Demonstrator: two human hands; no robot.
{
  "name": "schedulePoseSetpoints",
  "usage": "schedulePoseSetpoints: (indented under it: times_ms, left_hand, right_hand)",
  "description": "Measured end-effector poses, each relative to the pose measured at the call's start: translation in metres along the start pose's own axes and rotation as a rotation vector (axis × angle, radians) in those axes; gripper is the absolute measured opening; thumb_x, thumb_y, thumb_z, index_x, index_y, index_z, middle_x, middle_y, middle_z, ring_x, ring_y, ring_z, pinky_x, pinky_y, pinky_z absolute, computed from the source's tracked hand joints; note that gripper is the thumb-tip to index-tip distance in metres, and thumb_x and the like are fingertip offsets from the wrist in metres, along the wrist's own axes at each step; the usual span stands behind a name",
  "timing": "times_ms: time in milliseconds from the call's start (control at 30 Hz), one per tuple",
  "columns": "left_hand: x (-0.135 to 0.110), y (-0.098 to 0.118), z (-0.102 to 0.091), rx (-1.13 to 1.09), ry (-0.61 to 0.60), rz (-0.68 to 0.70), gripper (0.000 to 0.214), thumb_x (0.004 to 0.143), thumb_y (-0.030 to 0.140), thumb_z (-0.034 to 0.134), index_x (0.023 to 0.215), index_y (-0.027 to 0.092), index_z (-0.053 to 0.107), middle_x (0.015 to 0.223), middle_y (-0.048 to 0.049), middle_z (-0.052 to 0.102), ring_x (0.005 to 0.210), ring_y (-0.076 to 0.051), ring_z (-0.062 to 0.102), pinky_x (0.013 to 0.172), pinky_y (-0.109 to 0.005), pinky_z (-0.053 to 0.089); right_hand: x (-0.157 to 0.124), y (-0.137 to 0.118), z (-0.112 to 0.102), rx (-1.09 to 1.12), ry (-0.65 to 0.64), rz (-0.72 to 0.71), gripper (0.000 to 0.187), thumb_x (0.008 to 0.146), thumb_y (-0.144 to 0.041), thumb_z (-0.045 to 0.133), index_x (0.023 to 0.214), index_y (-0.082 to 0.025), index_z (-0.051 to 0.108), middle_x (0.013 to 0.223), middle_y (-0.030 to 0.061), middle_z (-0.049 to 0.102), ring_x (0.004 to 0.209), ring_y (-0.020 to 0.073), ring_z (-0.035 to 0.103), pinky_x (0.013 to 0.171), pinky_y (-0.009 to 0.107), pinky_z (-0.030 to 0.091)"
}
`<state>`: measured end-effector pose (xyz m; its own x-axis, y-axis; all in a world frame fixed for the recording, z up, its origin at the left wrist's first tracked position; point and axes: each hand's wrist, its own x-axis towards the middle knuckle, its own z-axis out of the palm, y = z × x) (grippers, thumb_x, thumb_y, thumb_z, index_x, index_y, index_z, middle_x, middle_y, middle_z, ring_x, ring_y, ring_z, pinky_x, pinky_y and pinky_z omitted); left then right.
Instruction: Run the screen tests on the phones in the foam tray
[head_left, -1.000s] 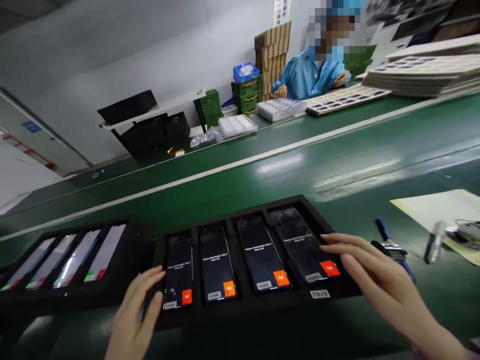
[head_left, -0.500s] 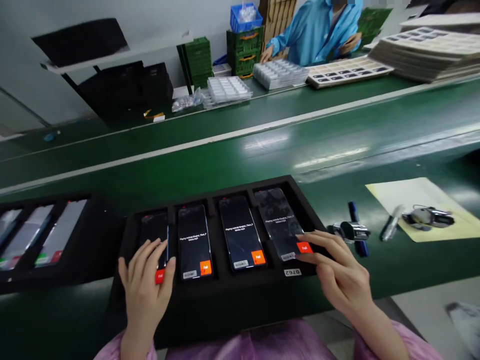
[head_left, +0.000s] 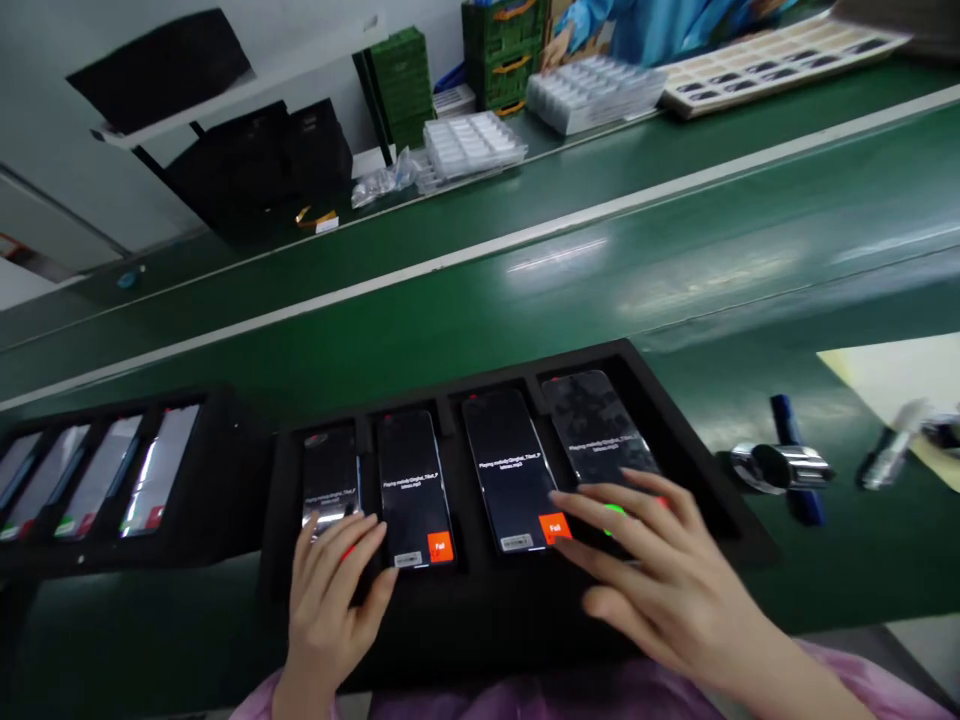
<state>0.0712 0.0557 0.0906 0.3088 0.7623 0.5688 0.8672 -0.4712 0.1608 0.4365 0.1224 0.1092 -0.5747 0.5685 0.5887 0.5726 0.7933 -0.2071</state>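
A black foam tray (head_left: 626, 352) holds several smartphones side by side, their dark screens showing white "Playing melody" text. My left hand (head_left: 334, 595), fingers spread, lies over the lower part of the leftmost phone (head_left: 330, 462). Beside it, the second phone (head_left: 411, 460) shows an orange "Fail" box. Stretched across the lower end of the rightmost phone (head_left: 596, 415), my right hand (head_left: 671, 585) has its fingers apart. Its fingertips reach the orange box on the third phone (head_left: 508, 455). Whether they touch the glass, I cannot tell. Green and red spots glow between the right fingers.
Another black tray (head_left: 217, 480) with several lit phones stands at the left. To the right lie a chrome cylinder (head_left: 799, 466) on a blue object, a clear pen-like item (head_left: 892, 450) and yellowish paper (head_left: 877, 365). Across the green bench are plastic trays (head_left: 472, 140) and a co-worker in blue.
My right hand has shifted from the rightmost phone's "Fail" box leftward to the third phone's. A green spot now shows on the rightmost phone. My left hand stays over the leftmost phone; the view has shifted.
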Motion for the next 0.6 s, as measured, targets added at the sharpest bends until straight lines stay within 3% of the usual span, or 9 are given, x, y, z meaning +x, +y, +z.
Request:
schedulePoseSetpoints:
  times_ms: [133,233,300,433,533,600]
  left_hand:
    - [-0.01,-0.001,-0.017,-0.136,-0.132,0.023,0.036,0.097,0.02,0.069,0.133,0.017,0.068,0.123,-0.0098,0.076,0.124,-0.024,0.07,0.133,-0.051,0.037]
    - [-0.018,-0.001,-0.021,-0.002,-0.145,-0.03,0.037,0.096,0.022,0.072,0.133,0.02,0.069,0.125,-0.0087,0.076,0.126,-0.025,0.068,0.137,-0.054,0.026]
    - [-0.021,-0.001,-0.02,0.06,-0.133,-0.051,0.035,0.097,0.025,0.071,0.132,0.021,0.07,0.124,-0.0085,0.077,0.127,-0.025,0.067,0.138,-0.055,0.022]
    - [-0.02,0.001,-0.018,0.06,-0.143,-0.041,0.032,0.099,0.028,0.069,0.13,0.019,0.07,0.125,-0.01,0.075,0.129,-0.026,0.065,0.138,-0.056,0.019]
    - [-0.015,0.004,-0.02,0.059,-0.174,-0.008,0.031,0.099,0.029,0.07,0.128,0.018,0.071,0.127,-0.0115,0.074,0.131,-0.026,0.062,0.139,-0.058,0.015]
    - [-0.012,0.006,-0.021,0.05,-0.194,0.009,0.03,0.101,0.032,0.069,0.128,0.019,0.071,0.129,-0.0121,0.073,0.133,-0.026,0.06,0.138,-0.06,0.013]
  right_hand:
    - [0.02,-0.02,0.018,0.089,-0.045,-0.097,0.047,0.116,-0.051,0.04,0.11,-0.022,0.076,0.127,0.0048,0.077,0.117,0.0212,0.066,0.117,0.045,0.037]
    - [0.022,-0.023,0.028,0.071,-0.043,-0.091,0.044,0.116,-0.049,0.041,0.114,-0.022,0.076,0.129,0.0064,0.077,0.118,0.022,0.066,0.116,0.046,0.038]
    - [0.019,-0.022,0.031,0.032,-0.055,-0.027,0.04,0.115,-0.046,0.044,0.108,-0.024,0.077,0.132,0.0059,0.076,0.12,0.0234,0.066,0.117,0.049,0.037]
    - [0.01,-0.018,0.024,0.036,-0.067,-0.012,0.044,0.116,-0.049,0.038,0.11,-0.026,0.076,0.133,0.0064,0.075,0.12,0.025,0.067,0.121,0.053,0.035]
    - [0.005,-0.012,0.013,0.045,-0.069,-0.052,0.042,0.115,-0.049,0.037,0.125,-0.026,0.071,0.127,0.0098,0.076,0.118,0.0274,0.067,0.115,0.053,0.041]
    - [0.005,-0.007,0.012,0.051,-0.049,-0.019,0.034,0.114,-0.042,0.041,0.125,-0.026,0.069,0.125,0.0109,0.075,0.118,0.0298,0.067,0.109,0.053,0.045]
